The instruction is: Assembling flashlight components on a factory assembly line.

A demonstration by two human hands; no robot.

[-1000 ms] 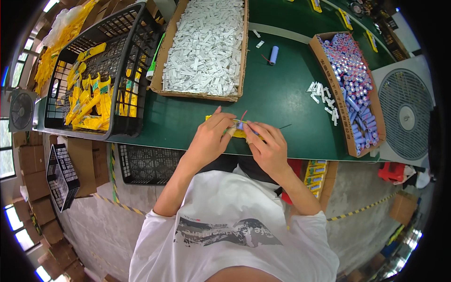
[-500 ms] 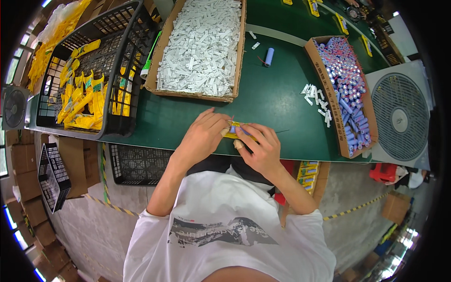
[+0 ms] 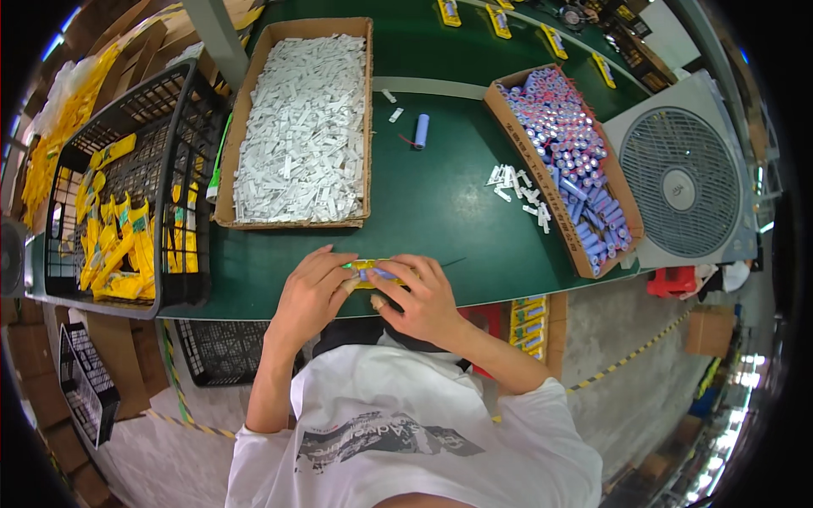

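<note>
Both my hands meet over a small yellow plastic housing near the front edge of the green table. A purple cylindrical battery lies in it, partly covered by fingers. My left hand pinches the housing's left end, where a bit of green shows. My right hand is closed over the right part, its fingers on the battery. A thin dark wire or strand sticks out past the right fingers. Light coverings wrap some fingertips. The exact contact under the fingers is hidden.
Ahead stands a cardboard box full of small white pieces. At left is a black crate of yellow housings. A box of purple batteries and a fan stand right. Loose white pieces and one battery lie between.
The whole view has shifted, so the table's things appear lower and further left. My hands stay on the housing; my left fingers now lie over its left end, where green shows.
</note>
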